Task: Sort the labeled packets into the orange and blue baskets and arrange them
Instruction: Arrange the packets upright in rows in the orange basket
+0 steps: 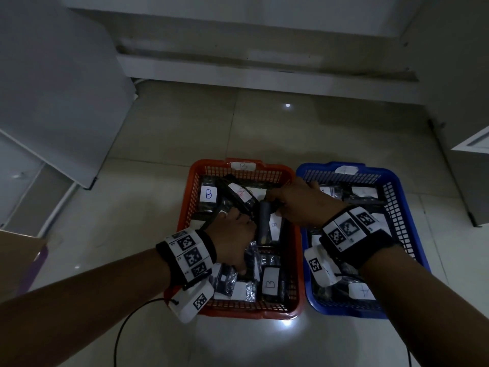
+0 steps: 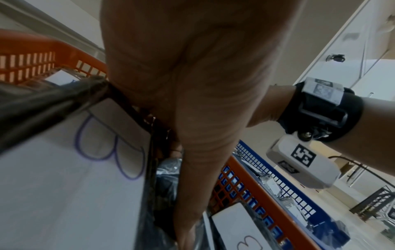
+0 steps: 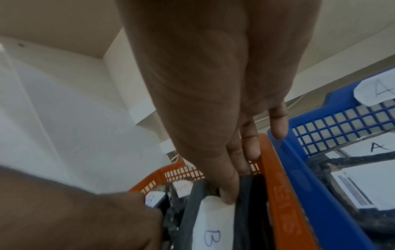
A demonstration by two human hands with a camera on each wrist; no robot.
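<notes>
- Sorting looks close to done, by my reading: no loose packets show on the floor around the orange basket (image 1: 239, 312), and every packet in view already lies inside one basket or the other.
- What you have left seems to be the arranging. Packets in the orange basket lie crossed and tilted over each other, and both your hands are down among them.
- Your left hand (image 1: 232, 238) reaches into the middle of the orange basket with fingers curled on a dark packet (image 1: 239, 198) that bears a white label; the grip itself is hidden under the knuckles, so I would only say it probably holds it.
- Your right hand (image 1: 299, 201) comes across from the blue basket's (image 1: 407, 234) side and pinches the upright B packet (image 3: 210, 225) just inside the orange basket's right wall, thumb on its top edge.
- Count: two baskets, orange and blue, touching side by side on the floor; the orange one tagged B, the blue one tagged A.
- In the orange basket you can read about four B labels; more packets lie beneath, too dark to count.
- In the blue basket, to the right of the orange, roughly three A-labelled packets show.
</notes>
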